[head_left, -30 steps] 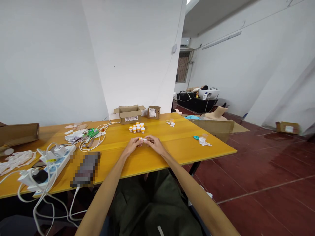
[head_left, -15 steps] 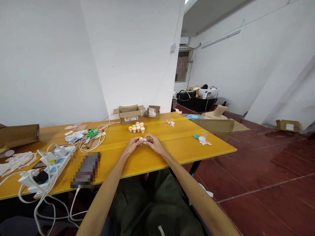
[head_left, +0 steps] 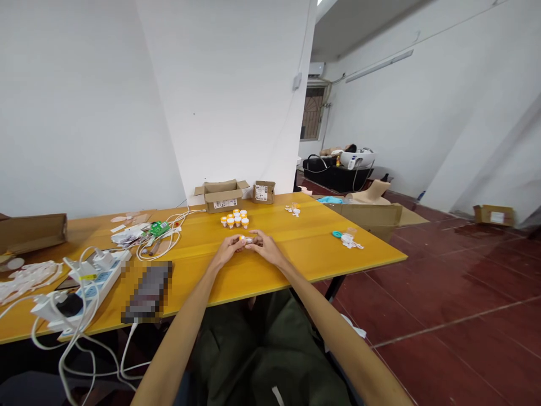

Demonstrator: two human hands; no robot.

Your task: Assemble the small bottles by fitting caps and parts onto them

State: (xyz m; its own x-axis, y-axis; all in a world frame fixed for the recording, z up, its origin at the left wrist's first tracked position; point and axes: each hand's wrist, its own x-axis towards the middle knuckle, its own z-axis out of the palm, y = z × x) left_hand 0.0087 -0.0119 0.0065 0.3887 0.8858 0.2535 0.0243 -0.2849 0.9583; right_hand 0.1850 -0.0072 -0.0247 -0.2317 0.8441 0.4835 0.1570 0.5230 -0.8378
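Note:
Between my hands, a small bottle [head_left: 246,241] with an orange band and a pale label lies on its side just above the table. My left hand [head_left: 227,248] is closed on its left, orange end. My right hand [head_left: 264,246] grips the other end with bent fingers and thumb; the fingers partly hide it. Just beyond my hands stands a cluster of several small bottles [head_left: 235,220] with white caps and orange bands, upright and close together.
At the back of the table [head_left: 304,256] stand an open cardboard box [head_left: 222,197] and a smaller carton [head_left: 264,193]. Small white pieces [head_left: 350,241] lie right, beside a teal ring [head_left: 337,234]. On the left are a power strip [head_left: 95,290], a blurred phone [head_left: 147,293] and loose cables.
Very little differs. The bottle stays between both hands, and my fingers have shifted slightly around it.

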